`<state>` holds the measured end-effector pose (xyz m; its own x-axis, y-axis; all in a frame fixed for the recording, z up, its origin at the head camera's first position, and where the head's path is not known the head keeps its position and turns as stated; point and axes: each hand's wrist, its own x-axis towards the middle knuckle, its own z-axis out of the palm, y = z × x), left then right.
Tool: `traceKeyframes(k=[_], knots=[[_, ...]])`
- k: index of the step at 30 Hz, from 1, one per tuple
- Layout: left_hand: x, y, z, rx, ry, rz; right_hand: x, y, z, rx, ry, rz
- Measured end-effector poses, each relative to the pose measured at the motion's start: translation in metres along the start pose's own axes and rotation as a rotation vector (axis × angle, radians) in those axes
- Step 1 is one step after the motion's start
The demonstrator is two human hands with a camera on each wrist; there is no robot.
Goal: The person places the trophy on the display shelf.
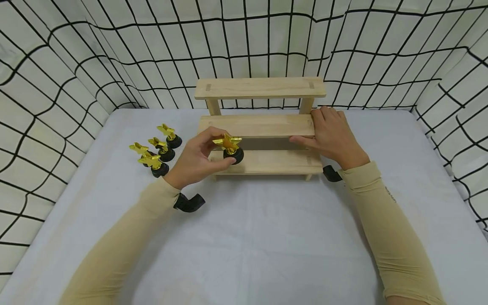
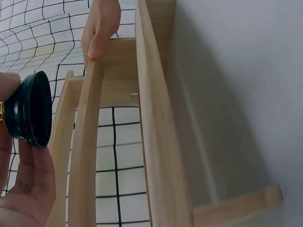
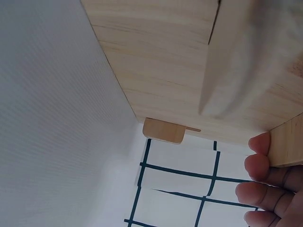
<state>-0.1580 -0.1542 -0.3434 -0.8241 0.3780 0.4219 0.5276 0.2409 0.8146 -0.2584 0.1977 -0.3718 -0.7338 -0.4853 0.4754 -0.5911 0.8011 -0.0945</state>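
In the head view my left hand (image 1: 202, 159) holds a small gold star trophy (image 1: 230, 144) by its black base, in front of a three-tier wooden shelf (image 1: 263, 126). The left wrist view shows the underside of that black base (image 2: 35, 109) between thumb and fingers. My right hand (image 1: 335, 134) grips the right end of the middle tier, thumb along the front edge and fingers over the top. Seen from the right wrist, several fingertips (image 3: 258, 168) curl at the board's end. Left of my left hand, several more star trophies (image 1: 155, 154) stand grouped on the white cloth.
A white cloth (image 1: 259, 237) covers the table under the shelf. Black wire grid (image 1: 152, 59) over white panels stands behind and along both sides. Black curved pieces (image 1: 189, 203) sit at each wrist.
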Motion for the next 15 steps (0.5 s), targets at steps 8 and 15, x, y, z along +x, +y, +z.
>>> traceKeyframes(k=[8, 15], knots=[[0.014, -0.005, 0.027, 0.005, -0.076, -0.022, 0.0, -0.002, -0.001, -0.006, -0.01, 0.013], [0.024, -0.008, 0.046, -0.01, -0.098, 0.0, 0.0, -0.003, -0.001, -0.025, -0.03, 0.027]])
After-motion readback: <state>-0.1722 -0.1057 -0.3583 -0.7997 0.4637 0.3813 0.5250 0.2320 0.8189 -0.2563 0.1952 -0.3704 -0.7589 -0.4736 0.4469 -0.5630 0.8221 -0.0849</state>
